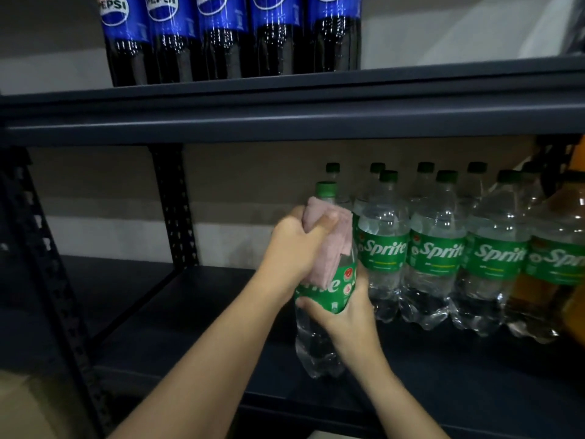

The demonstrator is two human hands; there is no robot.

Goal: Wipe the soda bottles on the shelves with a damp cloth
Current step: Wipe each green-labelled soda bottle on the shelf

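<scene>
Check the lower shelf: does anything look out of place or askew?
Only the Sprite bottle being wiped: it is pulled forward of its row, gripped by the right hand while the left hand presses a pink cloth on it.

Dim scene overall; you work under weak light from above and behind you. Dark blue-grey metal shelf board [285,122] throws the lower bay's left side into heavy shadow. Small white glints show on the cola-dark plastic Pepsi bottles [228,36] and the clear green-labelled Sprite bottles [437,248]. Your view bows at the edges: the perforated dark steel upright [47,264] leans. Right edge smeared, amber bottle [569,248] soft.
</scene>
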